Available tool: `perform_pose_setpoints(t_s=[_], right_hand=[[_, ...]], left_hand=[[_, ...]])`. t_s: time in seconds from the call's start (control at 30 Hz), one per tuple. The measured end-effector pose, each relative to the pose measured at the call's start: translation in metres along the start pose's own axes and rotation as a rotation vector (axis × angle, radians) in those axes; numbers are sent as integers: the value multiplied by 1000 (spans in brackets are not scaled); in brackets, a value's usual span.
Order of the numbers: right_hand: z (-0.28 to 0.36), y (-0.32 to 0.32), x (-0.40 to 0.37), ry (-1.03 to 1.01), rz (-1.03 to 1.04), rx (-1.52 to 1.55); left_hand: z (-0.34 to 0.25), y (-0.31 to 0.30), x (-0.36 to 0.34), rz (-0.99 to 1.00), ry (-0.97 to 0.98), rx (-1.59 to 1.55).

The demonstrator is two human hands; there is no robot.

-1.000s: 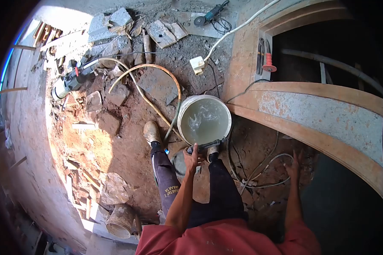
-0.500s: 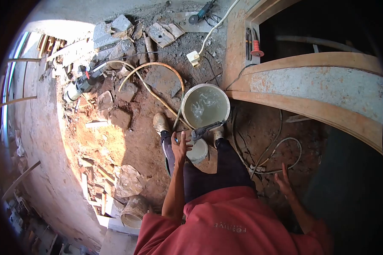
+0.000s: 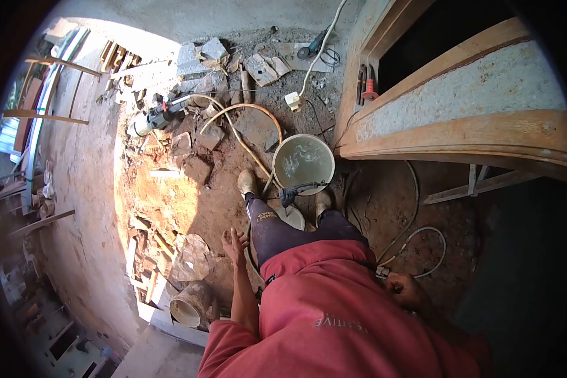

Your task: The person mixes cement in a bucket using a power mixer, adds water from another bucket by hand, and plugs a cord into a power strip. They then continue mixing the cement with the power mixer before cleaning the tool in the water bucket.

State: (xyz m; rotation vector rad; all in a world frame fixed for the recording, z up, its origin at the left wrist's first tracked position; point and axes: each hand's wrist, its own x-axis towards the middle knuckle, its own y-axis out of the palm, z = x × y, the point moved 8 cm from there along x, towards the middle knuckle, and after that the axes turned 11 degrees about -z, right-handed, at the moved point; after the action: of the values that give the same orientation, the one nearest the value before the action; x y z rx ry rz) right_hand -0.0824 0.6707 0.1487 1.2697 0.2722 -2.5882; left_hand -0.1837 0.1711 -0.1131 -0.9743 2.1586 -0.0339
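My left hand (image 3: 235,244) hangs in the air left of my thigh, its fingers apart and nothing in them. Beside my right hip, my right hand (image 3: 404,290) is curled closed against the red shirt; whatever it may hold is hidden. A pale round bucket (image 3: 276,148) of cloudy grey liquid stands just beyond my feet. Across its near rim lies a dark pistol-shaped tool (image 3: 288,196), touched by neither hand. Between my legs shows a pale round container or lid (image 3: 292,218), partly covered by that tool.
Hoses (image 3: 246,140) curve over the dirt floor. A large power tool (image 3: 148,122) lies left among rubble, an angle grinder (image 3: 310,51) at the back. A socket block (image 3: 293,101) hangs on a white cable. A wooden frame (image 3: 447,135) juts in from the right; an old bucket (image 3: 189,309) lies lower left.
My left hand has moved back and left, away from the pistol-shaped tool. My right hand has drawn in to my hip and its fingers have closed. The view has shifted.
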Motion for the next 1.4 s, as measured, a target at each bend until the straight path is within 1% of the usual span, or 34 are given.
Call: perform_pose_setpoints(t_s=[0.03, 0.1, 0.13, 0.17, 0.2, 0.27, 0.3, 0.33, 0.37, 0.4, 0.43, 0.5, 0.53, 0.57, 0.63, 0.7, 0.73, 0.8, 0.83, 0.9, 0.97, 1.03, 1.07, 1.1, 1.17, 1.2, 1.27, 1.3, 1.37, 1.4], right_hand=[[-17, 4, 14, 75, -19, 27], [-13, 17, 52, 206, 126, 30], [-13, 20, 74, 217, 202, -22], [-15, 25, 89, 230, 277, -67], [-16, 29, 97, 233, 280, -63], [-2, 29, 118, 110, 211, -289], [21, 33, 122, 106, 207, -285], [71, 25, 128, -120, 41, -372], [114, 19, 136, -341, -128, -453], [134, 16, 159, -481, -222, -427], [150, 13, 190, -618, -320, -400], [163, 4, 271, -381, -433, 71], [153, -7, 322, -330, -529, 164], [143, -17, 371, -278, -627, 259], [137, -40, 428, -20, -892, 482], [91, -91, 502, 9, -1237, 239], [77, -108, 530, 23, -1258, 239], [41, -138, 544, 169, -1578, 406], [39, -142, 551, 186, -1594, 405], [27, -146, 557, 184, -1649, 671], [26, -144, 556, 216, -1674, 642], [42, -135, 557, 251, -1680, 603], [61, -131, 546, 306, -1725, 568], [57, -134, 551, 308, -1731, 575], [60, -142, 551, 164, -1826, 465], [57, -146, 555, 166, -1831, 470], [33, -154, 574, 178, -1772, 568], [38, -154, 571, 178, -1775, 573], [60, -153, 572, 101, -1654, 577], [63, -158, 574, 99, -1658, 579]], left_hand=[[10, -5, -9, -4, -18, 18], [40, -14, -21, -36, -22, 21], [64, -23, -11, -81, 74, 98], [75, -33, -10, -123, 169, 183], [72, -37, -20, -140, 249, 266], [111, -58, 9, -141, 563, 405], [127, -67, 18, -162, 720, 471], [113, -60, 18, -159, 725, 470], [105, -60, 14, -151, 465, 311], [100, -61, 8, -139, 201, 158], [77, -56, 8, -130, 200, 167], [54, -35, 20, -71, -116, 56], [32, -23, 30, -79, -159, 128], [10, -9, 47, -59, -156, 139], [-21, 19, 82, 13, -185, 133], [-48, 45, 119, 83, -175, 180], [-63, 59, 135, 117, -134, 194], [-94, 84, 151, 167, -71, 239], [-95, 90, 160, 182, -78, 254], [-99, 105, 177, 230, -66, 269], [-94, 118, 188, 224, -92, 310], [-88, 131, 196, 274, -76, 320], [-89, 139, 195, 294, -85, 331], [-89, 149, 195, 301, -80, 335], [-88, 165, 192, 323, -94, 337], [-89, 174, 187, 365, -84, 293], [-90, 193, 182, 399, -46, 312], [-92, 205, 181, 430, -8, 327], [-84, 229, 183, 438, -39, 316], [-87, 247, 177, 482, 12, 324]])
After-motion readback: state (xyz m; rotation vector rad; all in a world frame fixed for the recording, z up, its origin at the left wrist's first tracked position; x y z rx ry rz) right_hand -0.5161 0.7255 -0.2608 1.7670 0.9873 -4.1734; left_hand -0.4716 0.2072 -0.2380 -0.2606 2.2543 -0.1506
